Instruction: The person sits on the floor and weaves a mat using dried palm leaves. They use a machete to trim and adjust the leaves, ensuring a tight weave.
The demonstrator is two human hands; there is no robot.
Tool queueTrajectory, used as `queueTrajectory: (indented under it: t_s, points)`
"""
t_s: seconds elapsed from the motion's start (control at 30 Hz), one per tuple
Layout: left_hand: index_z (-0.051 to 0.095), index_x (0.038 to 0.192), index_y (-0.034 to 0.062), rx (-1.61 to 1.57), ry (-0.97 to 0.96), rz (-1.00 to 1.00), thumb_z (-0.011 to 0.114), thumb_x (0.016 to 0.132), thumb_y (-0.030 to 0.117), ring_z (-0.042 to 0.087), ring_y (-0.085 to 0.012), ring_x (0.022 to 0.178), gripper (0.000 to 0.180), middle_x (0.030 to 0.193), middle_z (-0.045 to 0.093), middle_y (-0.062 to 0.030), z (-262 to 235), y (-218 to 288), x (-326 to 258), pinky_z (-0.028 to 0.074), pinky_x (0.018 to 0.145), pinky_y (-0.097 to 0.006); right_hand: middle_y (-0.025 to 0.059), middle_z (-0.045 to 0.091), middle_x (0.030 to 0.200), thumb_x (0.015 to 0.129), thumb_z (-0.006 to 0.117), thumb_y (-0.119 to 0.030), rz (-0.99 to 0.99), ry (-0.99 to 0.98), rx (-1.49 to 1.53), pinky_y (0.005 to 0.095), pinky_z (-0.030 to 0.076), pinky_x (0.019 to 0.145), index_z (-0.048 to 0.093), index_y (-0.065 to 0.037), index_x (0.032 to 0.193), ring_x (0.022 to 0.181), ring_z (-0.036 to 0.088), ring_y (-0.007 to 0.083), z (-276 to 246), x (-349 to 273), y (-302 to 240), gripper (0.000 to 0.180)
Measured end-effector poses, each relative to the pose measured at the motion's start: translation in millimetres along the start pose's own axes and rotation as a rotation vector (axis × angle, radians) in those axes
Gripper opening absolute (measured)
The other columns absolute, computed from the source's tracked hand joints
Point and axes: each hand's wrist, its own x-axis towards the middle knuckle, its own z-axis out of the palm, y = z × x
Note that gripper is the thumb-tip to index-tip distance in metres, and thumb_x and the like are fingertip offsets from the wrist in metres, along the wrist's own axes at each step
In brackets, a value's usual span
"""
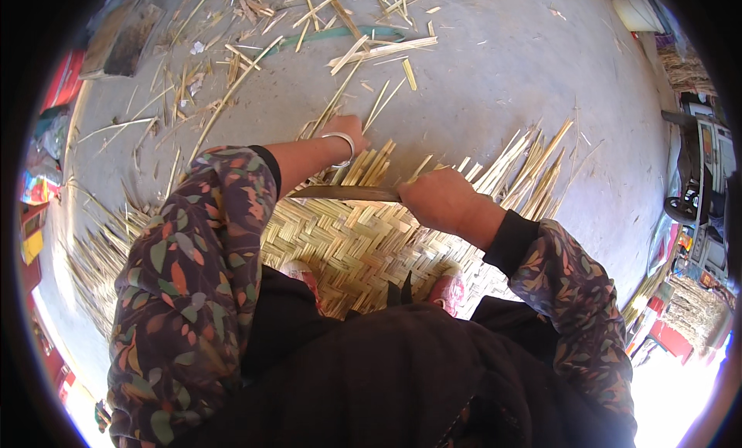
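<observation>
A woven mat of flat yellow bamboo strips (352, 243) lies on the concrete ground under me, with loose strip ends (525, 166) fanning out at its far edge. My right hand (437, 197) is closed around the handle of a long dark knife (344, 193), whose blade points left across the mat. My left hand (349, 132), with a silver bangle on the wrist, presses down on the strip ends at the mat's far edge, just beyond the blade. Both sleeves are dark with a leaf pattern. My feet in pink shoes (448, 287) rest on the mat.
Loose bamboo strips and scraps (371, 50) litter the grey concrete (525, 77) beyond the mat. A green hose (332, 35) curves at the top. A flat board (124, 38) lies top left. Coloured items line the left rim; a vehicle (699, 185) stands at right.
</observation>
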Motion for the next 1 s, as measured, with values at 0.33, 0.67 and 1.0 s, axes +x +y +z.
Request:
queueTrajectory:
  t_s: [0.33, 0.67, 1.0]
  points:
    - [0.068, 0.099, 0.0004, 0.025, -0.067, -0.011, 0.058, 0.08, 0.019, 0.065, -0.0378, 0.096, 0.029, 0.102, 0.066, -0.0248, 3, 6, 5, 0.051, 0.084, -0.046, 0.015, 0.066, 0.072, 0.082, 0.055, -0.012, 0.033, 0.052, 0.023, 0.046, 0.053, 0.061, 0.064, -0.006, 0.087, 0.07, 0.067, 0.0353, 13, 1, 1, 0.012]
    - [0.063, 0.082, -0.0008, -0.666, -0.068, -0.078, 0.054, 0.084, 0.022, 0.063, -0.0196, 0.06, 0.025, 0.069, 0.067, -0.0118, 2, -19, -17, 0.048, 0.058, -0.034, 0.0153, 0.068, 0.075, 0.084, 0.054, -0.011, 0.058, 0.061, 0.046, 0.0454, 0.054, 0.061, 0.062, -0.004, 0.087, 0.073, 0.069, 0.0337, 30, 10, 1, 0.011]
    - [0.068, 0.09, -0.0003, -0.152, -0.028, 0.035, 0.047, 0.09, 0.035, 0.066, -0.0415, 0.08, 0.041, 0.085, 0.067, -0.0248, -11, -15, -17, 0.052, 0.075, -0.048, 0.0152, 0.069, 0.081, 0.088, 0.051, -0.015, 0.16, 0.091, 0.063, 0.0443, 0.055, 0.065, 0.063, -0.004, 0.091, 0.079, 0.069, 0.0321, 51, 19, 3, 0.016]
